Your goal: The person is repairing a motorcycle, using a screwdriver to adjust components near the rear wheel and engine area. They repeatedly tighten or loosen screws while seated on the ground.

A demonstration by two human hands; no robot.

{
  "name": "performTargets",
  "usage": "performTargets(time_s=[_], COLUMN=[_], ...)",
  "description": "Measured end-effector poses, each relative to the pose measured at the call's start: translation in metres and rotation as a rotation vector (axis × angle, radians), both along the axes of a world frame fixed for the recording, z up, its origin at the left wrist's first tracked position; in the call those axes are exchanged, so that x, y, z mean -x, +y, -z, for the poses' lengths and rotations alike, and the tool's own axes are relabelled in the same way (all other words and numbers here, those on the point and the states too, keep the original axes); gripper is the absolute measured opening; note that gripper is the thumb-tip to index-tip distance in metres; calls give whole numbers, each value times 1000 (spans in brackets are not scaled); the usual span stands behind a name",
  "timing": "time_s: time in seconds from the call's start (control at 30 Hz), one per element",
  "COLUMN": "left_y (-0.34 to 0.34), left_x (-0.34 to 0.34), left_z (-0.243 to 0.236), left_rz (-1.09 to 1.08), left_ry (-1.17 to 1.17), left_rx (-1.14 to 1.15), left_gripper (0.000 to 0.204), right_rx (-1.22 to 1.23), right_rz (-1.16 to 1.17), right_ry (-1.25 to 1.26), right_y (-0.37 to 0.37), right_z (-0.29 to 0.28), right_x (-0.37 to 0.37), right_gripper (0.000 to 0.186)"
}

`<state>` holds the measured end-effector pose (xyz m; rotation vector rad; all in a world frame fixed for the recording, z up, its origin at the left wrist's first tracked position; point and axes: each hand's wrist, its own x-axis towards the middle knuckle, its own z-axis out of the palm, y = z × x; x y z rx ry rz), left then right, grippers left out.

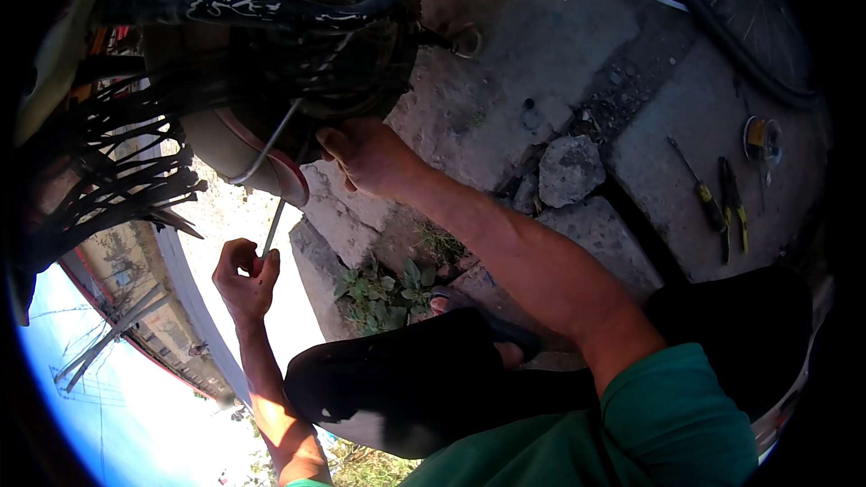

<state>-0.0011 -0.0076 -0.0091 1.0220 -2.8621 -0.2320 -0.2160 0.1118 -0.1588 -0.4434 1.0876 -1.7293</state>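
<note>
My left hand (pixel 245 280) is closed in a pinch around a thin metal rod (pixel 274 227) with something red at its lower end. The rod's upper end goes behind the red-edged rim of a pale curved cover (pixel 221 144). Up and to the right, my right hand (pixel 372 159) has its fingers curled against the shadowed underside of a dark machine (pixel 370 63). Whatever those fingers hold is hidden in the shade. A bent metal bar (pixel 275 140) runs between the cover and the machine, left of my right hand.
Black strands (pixel 117 171) hang at the left, below a chipped dark tube (pixel 271 9). On the paving at right lie a screwdriver (pixel 709 206), pliers (pixel 738 207) and a small spool (pixel 763 139). A broken stone (pixel 571 171) and weeds (pixel 379 298) are nearer. A black hose (pixel 722 36) curves at upper right.
</note>
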Motion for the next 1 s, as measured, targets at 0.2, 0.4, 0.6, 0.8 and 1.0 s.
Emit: performTargets(time_s=[0.2,0.4,0.6,0.8,1.0], left_y=[1,-1,-5,-4,-3], left_x=[1,2,-5,-3,-1], left_z=[-2,0,1,-1,-3], left_rz=[7,33,20,31,33], left_ry=[6,0,9,5,3], left_rx=[2,16,-4,16,14], left_gripper=[30,30,30,31,31], right_rx=[-123,-199,-208,-102,-142], right_rz=[117,127,68,67,-49], right_ry=[435,584,510,482,649], right_y=[-16,-20,-6,-4,2], right_z=[10,19,8,13,14], right_x=[-11,-21,-8,-3,10], right_gripper=[46,38,36,44,44])
